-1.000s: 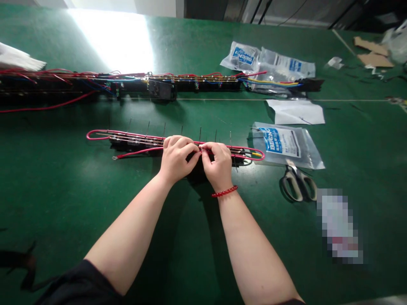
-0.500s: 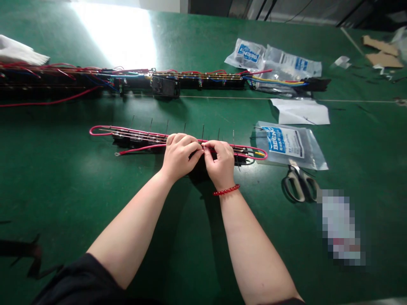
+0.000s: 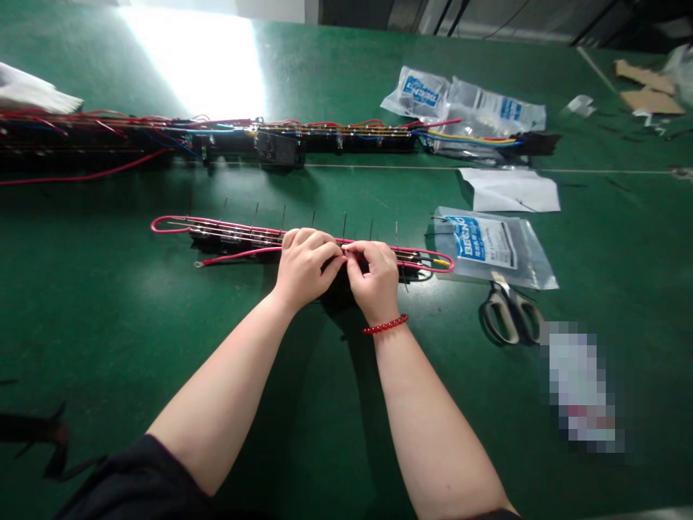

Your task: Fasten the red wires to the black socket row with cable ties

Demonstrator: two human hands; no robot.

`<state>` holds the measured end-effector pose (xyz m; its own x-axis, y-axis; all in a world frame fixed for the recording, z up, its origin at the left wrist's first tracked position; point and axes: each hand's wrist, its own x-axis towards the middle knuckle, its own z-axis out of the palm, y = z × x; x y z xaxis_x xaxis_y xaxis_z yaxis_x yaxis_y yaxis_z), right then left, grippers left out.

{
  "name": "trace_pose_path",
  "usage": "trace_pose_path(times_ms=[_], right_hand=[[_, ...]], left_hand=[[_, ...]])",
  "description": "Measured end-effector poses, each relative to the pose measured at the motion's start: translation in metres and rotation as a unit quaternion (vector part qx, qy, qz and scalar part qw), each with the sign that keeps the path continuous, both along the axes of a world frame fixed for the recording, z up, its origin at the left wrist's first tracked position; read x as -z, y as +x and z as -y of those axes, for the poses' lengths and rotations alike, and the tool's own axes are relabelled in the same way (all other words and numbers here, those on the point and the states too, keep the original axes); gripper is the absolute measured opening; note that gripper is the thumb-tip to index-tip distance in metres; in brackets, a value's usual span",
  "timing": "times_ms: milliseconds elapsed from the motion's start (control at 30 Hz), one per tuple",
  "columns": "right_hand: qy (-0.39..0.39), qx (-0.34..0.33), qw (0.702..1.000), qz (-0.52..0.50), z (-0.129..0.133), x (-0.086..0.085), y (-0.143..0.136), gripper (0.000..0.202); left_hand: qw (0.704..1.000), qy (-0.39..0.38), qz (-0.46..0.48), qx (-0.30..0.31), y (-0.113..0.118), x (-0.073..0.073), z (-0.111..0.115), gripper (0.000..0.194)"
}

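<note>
My left hand [image 3: 311, 263] and my right hand [image 3: 373, 278] meet over the middle of a black wired strip assembly [image 3: 232, 237] with a red cable [image 3: 243, 252] looped along it. Both are closed, fingertips pinching a thin black cable tie [image 3: 345, 225] whose end rises behind them; the pinched part is mostly hidden. More such ties stick up along the strip. A ring terminal [image 3: 199, 264] ends the red cable on the left. On my right wrist is a red bead bracelet [image 3: 385, 325].
A longer wired assembly [image 3: 357, 137] lies across the back of the green table. To the right are a labelled plastic bag [image 3: 495, 249], scissors [image 3: 512, 318], a white paper [image 3: 512, 191] and more bags [image 3: 419, 94]. Cardboard scraps [image 3: 650, 100] lie far right.
My hands hold nearly the same pinch over the strip. The view has shifted very slightly; nothing else has visibly moved.
</note>
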<state>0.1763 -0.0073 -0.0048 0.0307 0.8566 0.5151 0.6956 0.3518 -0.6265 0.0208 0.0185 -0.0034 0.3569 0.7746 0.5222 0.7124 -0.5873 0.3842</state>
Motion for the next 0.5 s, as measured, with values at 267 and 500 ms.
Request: trace_pose_path(times_ms=[267,500], right_hand=[[0.01,-0.004,1.0,0.004,-0.0007,0.0013,0.0008,0.01],[-0.011,-0.001,1.0,-0.002,0.0004,0.0004,0.0,0.012]], left_hand=[[1.0,-0.015,0.004,0.0,-0.0001,-0.0009,0.0003,0.02],[0.999,-0.036,0.01,-0.004,-0.0001,-0.0012,0.0001,0.021]])
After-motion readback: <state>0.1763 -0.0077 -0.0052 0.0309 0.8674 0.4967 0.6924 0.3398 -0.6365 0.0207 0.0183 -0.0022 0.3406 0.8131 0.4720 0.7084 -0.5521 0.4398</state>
